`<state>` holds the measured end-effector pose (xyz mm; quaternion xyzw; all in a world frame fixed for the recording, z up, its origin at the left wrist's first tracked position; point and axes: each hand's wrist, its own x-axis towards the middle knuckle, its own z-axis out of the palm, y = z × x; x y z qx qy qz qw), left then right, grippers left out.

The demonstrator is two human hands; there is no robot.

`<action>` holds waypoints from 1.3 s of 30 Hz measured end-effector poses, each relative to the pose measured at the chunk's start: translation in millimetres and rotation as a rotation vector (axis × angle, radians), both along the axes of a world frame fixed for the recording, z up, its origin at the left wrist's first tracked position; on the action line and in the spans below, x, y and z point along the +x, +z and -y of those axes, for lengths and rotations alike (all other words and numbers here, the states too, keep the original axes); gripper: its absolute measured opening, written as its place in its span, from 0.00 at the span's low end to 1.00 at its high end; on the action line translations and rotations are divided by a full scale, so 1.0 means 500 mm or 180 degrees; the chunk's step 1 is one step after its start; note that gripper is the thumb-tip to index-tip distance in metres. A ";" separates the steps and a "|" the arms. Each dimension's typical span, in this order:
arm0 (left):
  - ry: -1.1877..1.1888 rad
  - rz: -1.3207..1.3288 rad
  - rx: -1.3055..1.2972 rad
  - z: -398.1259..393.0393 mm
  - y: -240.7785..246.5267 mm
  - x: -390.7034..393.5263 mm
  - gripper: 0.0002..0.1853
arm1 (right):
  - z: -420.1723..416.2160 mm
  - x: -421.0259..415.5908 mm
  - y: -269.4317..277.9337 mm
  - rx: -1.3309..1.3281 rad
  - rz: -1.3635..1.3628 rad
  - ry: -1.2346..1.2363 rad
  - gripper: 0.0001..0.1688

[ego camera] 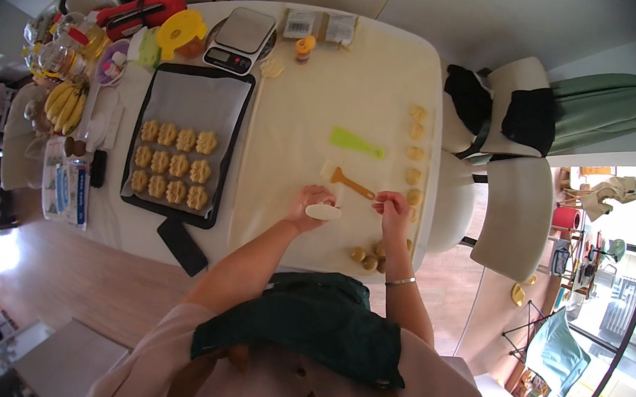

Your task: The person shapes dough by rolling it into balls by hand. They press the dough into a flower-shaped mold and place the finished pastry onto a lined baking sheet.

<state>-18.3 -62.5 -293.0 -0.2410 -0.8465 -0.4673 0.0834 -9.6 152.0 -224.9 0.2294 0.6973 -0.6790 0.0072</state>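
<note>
My left hand point(308, 202) is wrapped around a white mold-like tool with an oval end point(323, 212), held over the pale mat point(307, 109). Its inner side is hidden from me. My right hand point(392, 207) has its fingertips drawn together at the handle end of a pastry brush point(352, 185) with an orange-brown handle. Whether they grip the brush or only sit beside it cannot be made out. Beyond the brush lies a lime-green scraper or spatula point(357, 142). Dough balls point(370, 262) cluster near my right forearm, partly covered by it. Flatter dough pieces point(413, 176) line the mat's right side.
A baking tray point(198, 70) on the left holds rows of flower-shaped dough on parchment. Behind it stand a kitchen scale point(240, 40) and a yellow-lidded jar point(181, 35). An orange-capped bottle point(303, 50) is at the back. A dark phone-like slab point(182, 246) overhangs the front edge.
</note>
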 end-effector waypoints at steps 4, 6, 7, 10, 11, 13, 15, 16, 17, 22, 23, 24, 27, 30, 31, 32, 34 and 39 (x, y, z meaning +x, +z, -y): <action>-0.0011 0.0127 0.0302 -0.002 0.002 0.001 0.09 | -0.014 0.013 -0.021 -0.0085 0.0126 0.0014 0.13; 0.0026 0.0161 0.0387 -0.002 0.001 0.002 0.09 | -0.006 0.016 -0.027 -0.0171 0.0065 -0.0023 0.13; 0.0025 0.0150 0.0409 -0.002 -0.002 0.002 0.09 | 0.001 0.015 -0.028 -0.0215 0.0032 -0.0039 0.12; 0.0019 0.0139 0.0426 -0.002 0.005 -0.001 0.09 | 0.018 0.009 -0.032 -0.0266 -0.0017 0.0057 0.12; 0.0021 0.0152 0.0396 -0.002 0.009 -0.001 0.09 | 0.023 0.008 -0.034 -0.0215 -0.0020 0.0138 0.12; 0.0051 0.0173 0.0342 -0.002 0.005 0.001 0.08 | 0.033 0.003 -0.028 -0.0109 -0.0033 0.0323 0.12; 0.0080 0.0195 0.0295 -0.005 0.001 0.002 0.08 | 0.043 0.001 -0.022 -0.0134 -0.0088 0.0360 0.12; 0.0071 0.0216 0.0295 -0.005 0.001 0.002 0.08 | 0.046 0.000 -0.018 -0.0144 -0.0116 0.0377 0.13; 0.0064 0.0238 0.0296 -0.004 0.000 0.003 0.08 | 0.046 -0.001 -0.013 -0.0101 -0.0080 0.0394 0.13; 0.0032 0.0320 0.0316 -0.002 0.008 0.003 0.08 | 0.043 -0.004 -0.001 -0.0077 0.0045 0.0395 0.12; 0.0026 0.0315 0.0372 -0.003 0.008 0.002 0.08 | 0.042 -0.004 0.000 -0.0061 0.0052 0.0418 0.12; 0.0020 0.0308 0.0425 -0.003 0.006 0.001 0.09 | 0.043 -0.006 0.005 -0.0048 0.0055 0.0442 0.12; -0.0056 0.0212 0.0377 0.000 -0.003 0.003 0.09 | 0.060 -0.017 0.016 0.0082 -0.0090 0.0578 0.10; -0.0152 0.0449 0.0109 0.002 -0.018 0.003 0.09 | 0.106 -0.046 0.025 0.1455 -0.0296 0.1162 0.11; -0.0161 0.0750 0.0506 0.003 -0.045 0.010 0.11 | 0.129 -0.055 0.031 0.2106 -0.0354 0.1435 0.13; -0.0109 0.1056 0.0906 0.008 -0.094 0.024 0.13 | 0.173 -0.064 0.088 0.2447 -0.0173 0.1777 0.18; -0.0132 0.1470 0.1320 0.002 -0.138 0.039 0.17 | 0.237 -0.072 0.142 0.2936 0.0165 0.2262 0.25; -0.0608 0.4788 0.5631 -0.004 -0.105 0.023 0.27 | 0.284 -0.074 0.088 0.3304 0.0692 0.2722 0.31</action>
